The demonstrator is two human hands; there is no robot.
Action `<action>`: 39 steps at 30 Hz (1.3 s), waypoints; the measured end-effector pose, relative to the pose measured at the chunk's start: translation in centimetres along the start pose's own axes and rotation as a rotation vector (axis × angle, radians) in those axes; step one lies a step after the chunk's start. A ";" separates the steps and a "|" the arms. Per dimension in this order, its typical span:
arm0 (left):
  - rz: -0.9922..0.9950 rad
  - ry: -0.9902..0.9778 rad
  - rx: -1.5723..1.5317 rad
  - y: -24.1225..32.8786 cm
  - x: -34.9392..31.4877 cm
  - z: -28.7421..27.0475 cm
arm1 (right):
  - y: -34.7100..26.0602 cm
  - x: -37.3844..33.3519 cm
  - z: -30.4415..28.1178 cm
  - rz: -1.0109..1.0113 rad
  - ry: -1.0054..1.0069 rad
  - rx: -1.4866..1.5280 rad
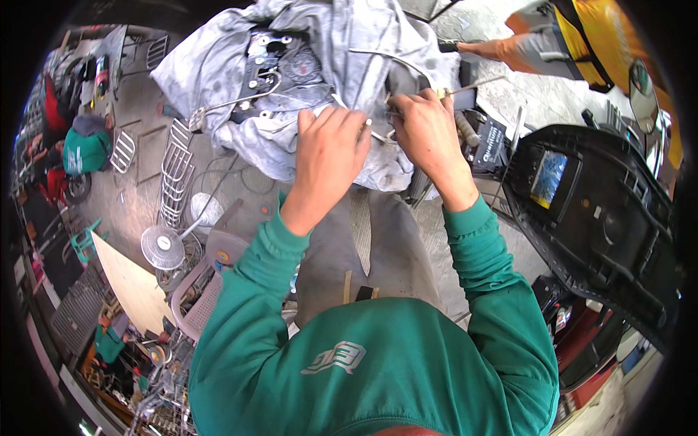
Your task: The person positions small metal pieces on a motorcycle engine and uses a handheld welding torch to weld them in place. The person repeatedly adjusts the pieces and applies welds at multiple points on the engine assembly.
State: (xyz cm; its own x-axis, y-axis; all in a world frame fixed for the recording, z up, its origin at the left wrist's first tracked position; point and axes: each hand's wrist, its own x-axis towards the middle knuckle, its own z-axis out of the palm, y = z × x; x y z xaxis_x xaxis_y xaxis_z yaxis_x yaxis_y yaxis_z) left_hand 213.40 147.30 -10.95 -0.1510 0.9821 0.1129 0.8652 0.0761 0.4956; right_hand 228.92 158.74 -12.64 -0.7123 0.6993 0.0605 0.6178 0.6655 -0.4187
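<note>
My left hand (325,154) is over the grey cloth (356,33) draped in front of me, fingers bent and close together beside a small pale tip (368,122); I cannot tell whether they grip it. My right hand (430,138) is near it, fingers curled inward, their hold hidden from view. The dark metal part (299,67) sits in the cloth's opening, beyond my left hand (a bent rod (236,103) crosses its near side).
</note>
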 end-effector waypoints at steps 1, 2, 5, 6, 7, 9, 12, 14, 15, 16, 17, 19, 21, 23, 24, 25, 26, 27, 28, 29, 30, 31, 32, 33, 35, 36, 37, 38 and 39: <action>-0.084 0.034 -0.133 -0.1 -1.1 -0.6 | -0.9 0.1 -0.1 0.029 -0.052 -0.031; -0.183 0.018 -0.256 -0.3 -2.2 -1.2 | -1.7 0.3 -0.4 0.019 0.053 0.185; -0.360 0.251 -0.739 -1.0 -4.1 -1.2 | -4.5 -0.2 -0.9 0.302 -0.192 1.070; -0.333 0.361 -0.717 -1.3 -4.5 -1.1 | -5.1 0.0 -0.9 0.300 -0.325 1.196; -0.339 0.410 -0.649 -1.8 -4.8 -1.0 | -5.8 0.4 -0.4 0.345 -0.353 1.188; -0.277 0.531 -0.505 -3.0 -5.3 -1.0 | -7.2 1.1 0.7 0.394 -0.365 1.264; -0.272 0.508 -0.379 -5.0 -6.2 -1.8 | -8.7 2.2 1.6 0.366 -0.431 1.293; -0.297 0.481 -0.287 -6.4 -6.8 -2.3 | -9.8 2.8 2.0 0.357 -0.475 1.307; -0.296 0.452 -0.174 -7.0 -7.0 -2.5 | -10.2 3.2 2.2 0.351 -0.483 1.308; -0.295 0.419 -0.066 -7.6 -7.3 -2.6 | -10.5 3.6 2.3 0.335 -0.439 1.190; -0.293 0.383 0.040 -8.1 -7.5 -2.6 | -10.8 3.9 2.4 0.320 -0.396 1.070; -0.337 0.274 0.135 -8.9 -8.0 -2.4 | -11.3 4.9 3.0 0.186 -0.261 0.827; -0.330 0.234 0.210 -9.6 -8.4 -2.1 | -11.6 6.1 4.2 -0.046 -0.085 0.582; -0.300 0.268 0.187 -10.1 -8.7 -1.7 | -12.2 6.6 5.5 -0.112 -0.081 0.534; -0.288 0.286 0.168 -10.3 -8.9 -1.6 | -12.4 6.7 5.9 -0.099 -0.098 0.551; -0.269 0.307 0.154 -10.5 -9.0 -1.4 | -12.5 6.7 6.2 -0.083 -0.135 0.561; -0.269 0.311 0.146 -10.6 -9.2 -1.3 | -12.6 6.9 6.6 -0.071 -0.125 0.553; -0.268 0.318 0.154 -10.8 -9.3 -1.2 | -12.6 6.9 6.8 -0.067 -0.120 0.546; -0.268 0.322 0.160 -10.9 -9.4 -1.1 | -12.7 7.0 7.1 -0.055 -0.104 0.545; -0.265 0.327 0.163 -10.9 -9.4 -1.0 | -12.8 7.1 7.2 -0.059 -0.119 0.534; -0.260 0.328 0.157 -11.0 -9.5 -1.0 | -12.9 7.2 7.3 -0.057 -0.123 0.528; -0.267 0.312 0.143 -11.1 -9.6 -1.0 | -13.0 7.2 7.4 -0.055 -0.134 0.523; -0.272 0.299 0.130 -11.1 -9.6 -1.0 | -13.1 7.3 7.4 -0.064 -0.159 0.471; -0.281 0.286 0.118 -11.2 -9.6 -1.0 | -13.2 7.4 7.4 -0.042 -0.148 0.475; -0.285 0.273 0.093 -11.3 -9.7 -1.1 | -13.6 7.4 7.3 -0.003 -0.157 0.485; -0.289 0.264 0.084 -11.4 -9.7 -1.1 | -13.8 7.3 7.2 -0.007 -0.135 0.487; -0.284 0.263 0.079 -11.5 -9.8 -1.2 | -14.0 7.2 7.1 0.024 -0.153 0.459; -0.278 0.260 0.075 -11.5 -9.8 -1.3 | -14.3 7.1 7.1 0.054 -0.172 0.431; -0.273 0.257 0.072 -11.7 -9.8 -1.3 | -14.5 7.0 7.1 0.082 -0.187 0.402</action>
State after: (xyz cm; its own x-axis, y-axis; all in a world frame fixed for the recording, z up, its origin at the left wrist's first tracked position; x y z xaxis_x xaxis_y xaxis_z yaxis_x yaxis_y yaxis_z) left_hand 204.14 136.59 -16.71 -0.4874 0.8495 0.2022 0.8068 0.3495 0.4764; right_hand 212.63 152.17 -12.55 -0.7370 0.6617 -0.1375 0.5229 0.4294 -0.7363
